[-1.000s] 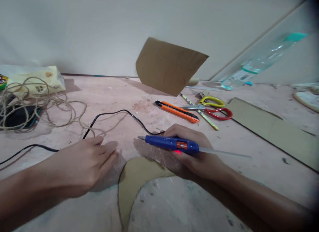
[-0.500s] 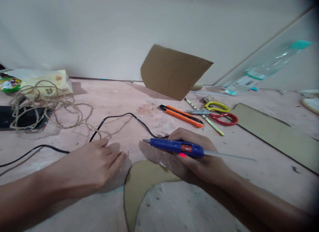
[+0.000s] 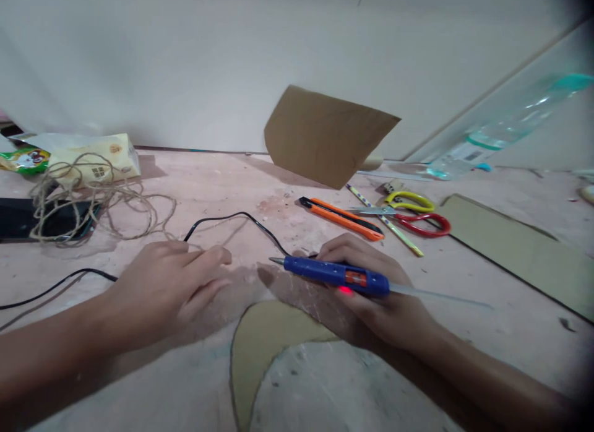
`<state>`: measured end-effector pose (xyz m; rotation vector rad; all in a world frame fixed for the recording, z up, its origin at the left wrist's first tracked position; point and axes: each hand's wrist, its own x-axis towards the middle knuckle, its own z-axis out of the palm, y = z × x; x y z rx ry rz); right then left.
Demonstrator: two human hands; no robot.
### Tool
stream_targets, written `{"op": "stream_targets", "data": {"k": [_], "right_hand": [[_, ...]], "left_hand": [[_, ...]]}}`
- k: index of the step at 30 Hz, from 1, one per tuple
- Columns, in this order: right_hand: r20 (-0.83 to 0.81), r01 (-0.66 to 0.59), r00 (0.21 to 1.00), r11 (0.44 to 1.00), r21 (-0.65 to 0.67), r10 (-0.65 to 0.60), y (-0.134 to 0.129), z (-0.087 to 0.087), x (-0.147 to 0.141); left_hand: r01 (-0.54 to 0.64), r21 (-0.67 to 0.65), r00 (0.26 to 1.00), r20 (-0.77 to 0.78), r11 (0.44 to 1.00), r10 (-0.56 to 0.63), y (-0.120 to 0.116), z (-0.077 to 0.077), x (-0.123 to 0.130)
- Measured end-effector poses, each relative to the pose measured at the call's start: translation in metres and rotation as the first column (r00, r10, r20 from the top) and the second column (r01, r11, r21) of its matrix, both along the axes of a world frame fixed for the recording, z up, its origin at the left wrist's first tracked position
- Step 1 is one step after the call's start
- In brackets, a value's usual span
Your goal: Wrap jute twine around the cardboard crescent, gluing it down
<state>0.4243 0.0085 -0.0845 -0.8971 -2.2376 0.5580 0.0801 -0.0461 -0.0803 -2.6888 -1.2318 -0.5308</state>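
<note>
My right hand [image 3: 394,314] is wrapped round a blue hot glue gun [image 3: 320,273], whose metal tip points left. A red light glows on its side, and a clear glue stick [image 3: 439,296] sticks out of its rear. Just below the tip, a curved cardboard piece [image 3: 257,336] lies flat on the pinkish work surface. My left hand [image 3: 162,289] hovers to the left of that piece, fingers loosely bent and thumb apart, with nothing visible in them. Behind it runs the gun's black cord [image 3: 241,214], partly hidden by the hand.
Tangled twine [image 3: 99,203] lies over a dark phone [image 3: 51,218] beside a tissue pack [image 3: 95,163]. Toward the right are an orange utility knife [image 3: 341,218], scissors [image 3: 413,213], a pencil [image 3: 401,237] and flat cardboard [image 3: 515,249]. Another cardboard piece [image 3: 327,135] stands tilted; a plastic bottle [image 3: 505,125] leans behind.
My left hand has lifted and drawn slightly back, its fingers changing position. The glue gun stays in my right hand, almost unmoved. The view has shifted a little.
</note>
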Motion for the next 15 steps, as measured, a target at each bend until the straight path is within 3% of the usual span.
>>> {"op": "stream_targets", "data": {"k": [7, 15], "right_hand": [[0.019, 0.011, 1.0, 1.0, -0.019, -0.01, 0.0, -0.002, 0.002], [-0.014, 0.034, 0.999, 0.98, -0.194, -0.037, 0.0, -0.001, -0.001]], "left_hand": [[-0.004, -0.246, 1.0, 0.002, 0.969, 0.005, 0.007, -0.013, 0.004], [-0.066, -0.486, 0.997, -0.005, 0.872, 0.073, 0.013, -0.006, 0.006]]}}
